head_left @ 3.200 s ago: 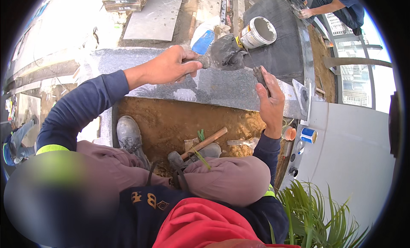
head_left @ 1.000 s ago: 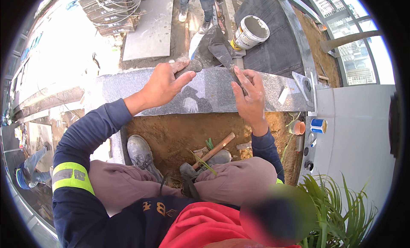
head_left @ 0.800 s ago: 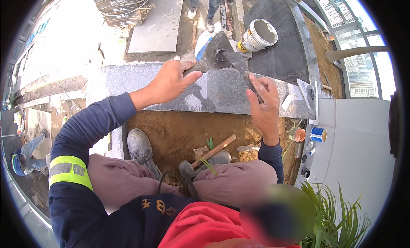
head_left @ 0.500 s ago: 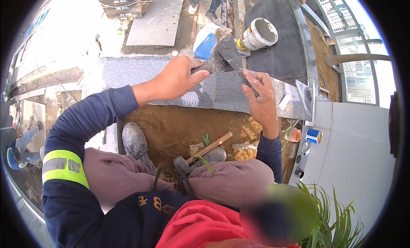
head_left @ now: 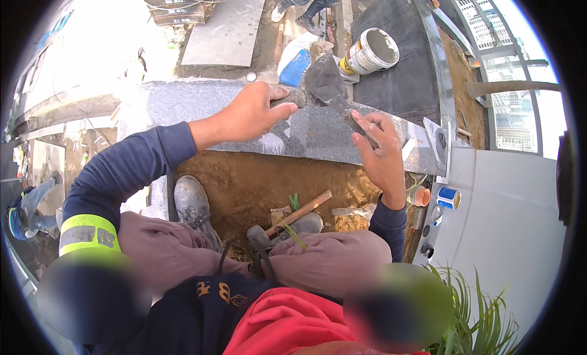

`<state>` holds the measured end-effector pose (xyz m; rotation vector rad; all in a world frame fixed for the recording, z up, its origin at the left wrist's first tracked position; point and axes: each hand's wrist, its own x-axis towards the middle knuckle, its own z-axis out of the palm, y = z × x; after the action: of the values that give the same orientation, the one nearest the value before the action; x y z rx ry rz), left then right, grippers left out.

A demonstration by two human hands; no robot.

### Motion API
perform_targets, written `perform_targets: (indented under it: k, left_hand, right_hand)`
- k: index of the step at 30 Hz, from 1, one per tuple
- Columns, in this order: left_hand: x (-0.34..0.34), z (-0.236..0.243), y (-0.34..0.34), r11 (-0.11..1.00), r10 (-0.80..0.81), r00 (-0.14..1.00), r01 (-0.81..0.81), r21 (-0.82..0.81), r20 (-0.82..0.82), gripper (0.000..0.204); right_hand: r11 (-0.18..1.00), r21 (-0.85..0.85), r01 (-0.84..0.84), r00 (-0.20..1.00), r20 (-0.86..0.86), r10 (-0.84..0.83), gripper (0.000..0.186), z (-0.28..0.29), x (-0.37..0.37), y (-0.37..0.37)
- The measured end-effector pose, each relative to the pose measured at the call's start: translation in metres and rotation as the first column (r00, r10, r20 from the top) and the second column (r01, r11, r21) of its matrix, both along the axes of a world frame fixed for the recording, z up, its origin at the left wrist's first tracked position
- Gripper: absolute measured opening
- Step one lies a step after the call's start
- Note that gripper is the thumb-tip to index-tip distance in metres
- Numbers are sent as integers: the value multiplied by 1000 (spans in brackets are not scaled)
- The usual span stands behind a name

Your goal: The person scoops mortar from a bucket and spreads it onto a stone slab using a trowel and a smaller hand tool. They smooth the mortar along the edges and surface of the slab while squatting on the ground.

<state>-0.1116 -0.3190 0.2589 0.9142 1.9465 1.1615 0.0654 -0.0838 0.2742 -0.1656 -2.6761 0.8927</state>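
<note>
My left hand [head_left: 254, 113] pinches a small grey piece with a rounded end [head_left: 296, 98] between thumb and fingers, above the speckled grey stone slab [head_left: 318, 132]; its exact kind is unclear. In my right hand [head_left: 380, 147] is the handle of a trowel [head_left: 326, 80], whose dark, mortar-smeared blade points away and to the left, near the grey piece. A blue-and-white bag [head_left: 295, 68] lies just beyond my left fingertips. Behind the trowel, a white bucket [head_left: 370, 51] with grey residue leans on its side.
Between my knees and the slab, a wooden-handled hammer [head_left: 299, 213] lies by my shoe on brown soil. An orange pipe end [head_left: 420, 196] and a blue can [head_left: 449, 198] are at right. Another person's legs [head_left: 310, 3] stand at the far side. Grassy leaves [head_left: 474, 312] rise at lower right.
My right hand has shifted right and toward me with the trowel, and its blade has turned to show more of its face. My left hand has barely moved.
</note>
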Motion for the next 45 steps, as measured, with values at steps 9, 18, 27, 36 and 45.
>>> perform_targets:
  k: [9,18,27,36,45]
  left_hand:
    - [4,3,2,997,24,991,-14,79,-130,43]
    - [1,-1,-2,999,42,999,-42,-2,16,51]
    - [6,-1,3,999,29,999,-30,21,43,50]
    - [-3,0,2,994,-27,983,8,105,181,43]
    - [-12,-4,0,963,-186,926,105,248,330,41]
  right_hand:
    - [998,43,41,999,-7,-40,44,7,-7,3]
    - [999,27,-33,999,18,33,46,-3,1,4]
    - [997,42,65,995,-79,-61,45,15,8,-3]
    - [984,-177,-1,1000,-28,-4,39,11,15,31]
    - [888,-455,-67,996,-84,32,37,-14,8,63]
